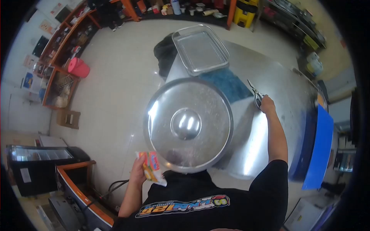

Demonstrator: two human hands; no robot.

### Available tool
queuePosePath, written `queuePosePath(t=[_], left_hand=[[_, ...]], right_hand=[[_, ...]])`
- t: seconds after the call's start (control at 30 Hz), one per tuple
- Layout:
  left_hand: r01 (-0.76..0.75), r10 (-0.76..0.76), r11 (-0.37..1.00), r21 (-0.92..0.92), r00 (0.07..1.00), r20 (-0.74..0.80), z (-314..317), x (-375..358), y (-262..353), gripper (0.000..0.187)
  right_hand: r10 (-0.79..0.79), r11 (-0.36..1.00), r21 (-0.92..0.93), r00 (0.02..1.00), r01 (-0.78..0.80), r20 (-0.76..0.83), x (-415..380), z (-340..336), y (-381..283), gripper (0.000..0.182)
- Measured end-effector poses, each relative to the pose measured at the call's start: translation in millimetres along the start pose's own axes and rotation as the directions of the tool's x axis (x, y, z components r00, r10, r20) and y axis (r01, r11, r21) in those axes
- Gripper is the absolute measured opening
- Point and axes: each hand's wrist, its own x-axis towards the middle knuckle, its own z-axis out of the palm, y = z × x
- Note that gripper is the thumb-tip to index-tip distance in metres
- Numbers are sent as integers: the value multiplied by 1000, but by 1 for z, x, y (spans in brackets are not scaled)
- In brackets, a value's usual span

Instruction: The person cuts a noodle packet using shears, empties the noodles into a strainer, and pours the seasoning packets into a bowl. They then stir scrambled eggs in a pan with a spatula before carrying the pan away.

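Note:
My left hand is closed around a small food packet with red, orange, yellow and white printing, held low beside a big round metal lid. The packet looks unopened, though its far side is hidden by my fingers. At the end of my outstretched arm, my right hand grips a pair of kitchen scissors by the handles. Their blades point away from me over the steel table, just right of a blue cloth. The lid has a raised dome in its middle.
A rectangular metal-rimmed tray sits at the table's far left corner, beside something dark. A blue panel stands along the right side. On the floor to the left are a pink bucket and a wooden stool.

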Motion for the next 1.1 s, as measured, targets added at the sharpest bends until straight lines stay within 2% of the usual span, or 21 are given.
queuePosePath(t=[0.07,0.1,0.17,0.2,0.23,0.27,0.3,0.37,0.4,0.5,0.6,0.63,0.7,0.73,0.83,0.87,1.0,1.1], left_hand=[[142,-141,990,5,980,139,4,27,3,56],[119,-122,992,30,963,238,-14,10,1,51],[154,-185,981,117,927,328,0,4,11,43],[158,-197,977,140,919,340,0,-6,22,41],[155,-200,977,147,907,371,4,-6,23,39],[159,-207,976,149,893,400,9,-7,20,37],[159,-222,971,179,877,426,18,-7,19,35],[148,-246,960,238,853,461,34,-13,18,31],[159,-283,944,289,840,464,39,-15,14,32],[129,-339,900,415,807,483,63,-17,6,33],[7,-288,884,467,795,534,92,-24,2,35],[-40,-277,864,503,796,538,101,-25,3,35],[-133,-252,811,570,799,545,120,-29,6,36],[-173,-248,785,595,792,557,130,-31,6,37],[-292,-235,676,676,785,574,167,-36,4,43],[-328,-230,619,714,793,564,180,-38,3,45],[-403,-228,473,784,803,551,218,-24,-27,51],[-402,-268,483,778,778,568,251,-34,-37,46]], right_hand=[[13,999,32,995,-17,97,-53,-3,8,52],[74,994,73,994,-79,75,-115,-8,10,51],[163,968,162,971,-192,177,-179,19,21,48],[211,867,367,916,-336,341,-214,41,20,32],[170,668,626,902,-401,397,-245,61,24,29],[119,395,805,893,-443,433,-278,90,32,26],[62,80,892,895,-445,441,-312,112,36,24],[175,203,935,950,-292,259,-384,128,2,20],[235,58,979,956,-194,176,-417,134,-18,24],[239,-197,980,969,-21,68,-484,117,-80,25],[98,38,999,995,21,-25,-516,85,-101,33],[17,248,968,999,44,-50,-520,61,-103,36],[-149,617,776,988,129,-46,-524,4,-101,45],[-185,680,722,983,130,-3,-522,-13,-97,56],[-280,663,735,958,142,67,-507,-46,-73,60],[-292,734,662,951,154,103,-500,-56,-62,64],[-313,787,594,937,165,155,-481,-73,-24,64],[-302,787,593,945,174,124,-470,-72,7,64]])
